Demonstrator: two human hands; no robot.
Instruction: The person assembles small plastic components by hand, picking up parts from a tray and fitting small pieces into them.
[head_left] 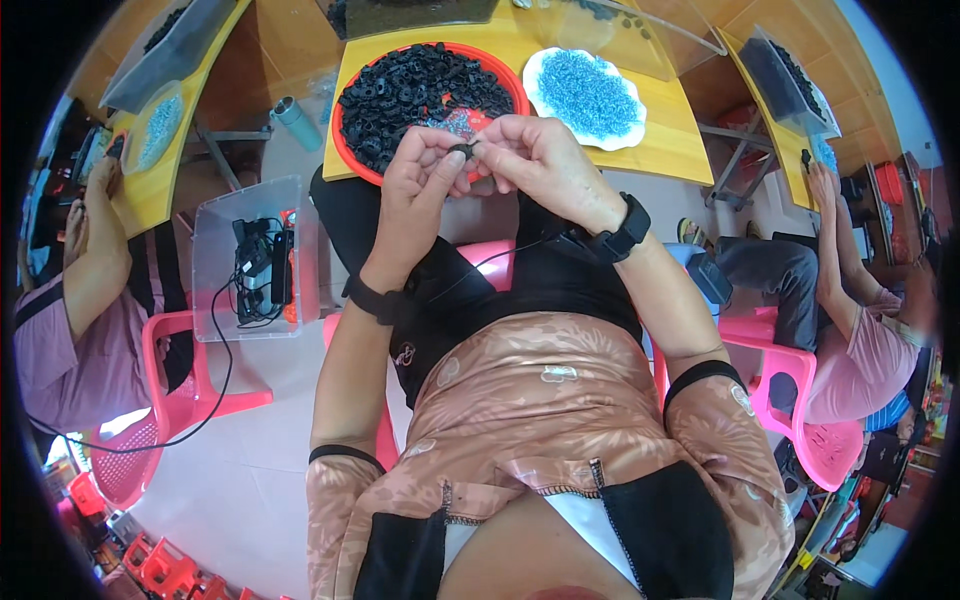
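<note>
Both my hands meet over the near edge of a red basin (522, 92) heaped with small black parts (400, 100). Between the fingertips is one small black part (463, 150), too small to make out in detail. My left hand (418, 172) pinches it from the left with thumb and fingers. From the other side, my right hand (530, 160) grips it with thumb and forefinger. Right of the basin lies a white scalloped plate (534, 72) covered with small shiny blue pieces (590, 95). More blue and reddish bits show in the basin just behind my fingers.
The basin and plate stand on a yellow table (665, 125). At left on the floor, a clear plastic bin (212, 240) holds black adapters and cables; a teal bottle (295, 122) stands beyond it. Co-workers sit at yellow tables on both sides, on pink chairs (165, 370).
</note>
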